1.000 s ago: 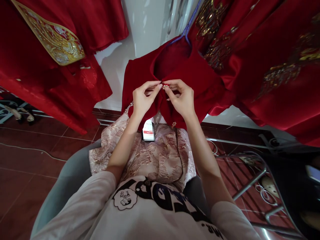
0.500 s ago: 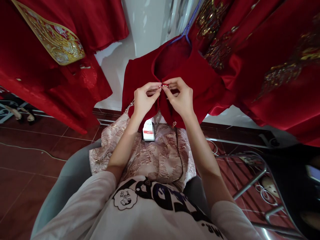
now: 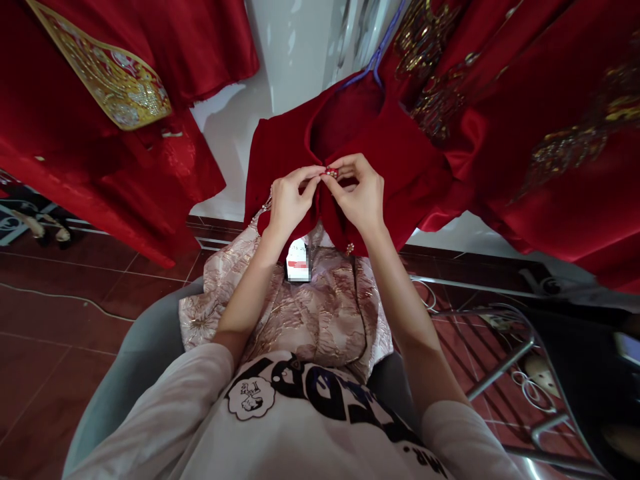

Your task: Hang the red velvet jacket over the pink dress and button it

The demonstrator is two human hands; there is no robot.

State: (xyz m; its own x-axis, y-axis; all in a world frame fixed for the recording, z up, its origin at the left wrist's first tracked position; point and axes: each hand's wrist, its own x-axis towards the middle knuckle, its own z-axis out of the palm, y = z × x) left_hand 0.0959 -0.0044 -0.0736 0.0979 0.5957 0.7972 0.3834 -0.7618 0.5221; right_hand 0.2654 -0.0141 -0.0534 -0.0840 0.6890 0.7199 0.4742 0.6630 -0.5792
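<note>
A dark red jacket hangs in front of me on a purple hanger, its front opening towards me. My left hand and my right hand meet at the top of that opening, just under the neckline. Between their fingertips is a small red button with pale beads on it. The right thumb and forefinger pinch it from one side. The left finger and thumb are pressed together at its other edge, and what they grip is covered. A flower-shaped beaded ornament sits lower on the jacket.
Across my lap lies a pink-gold brocade garment with a lit phone on it. Red embroidered garments hang on both sides. At the right are a metal-framed chair and part of another person with a phone.
The fingers of my left hand have drawn slightly closer together at the fastening. More of the beaded button shows now. The jacket and my right hand stay almost where they were.
</note>
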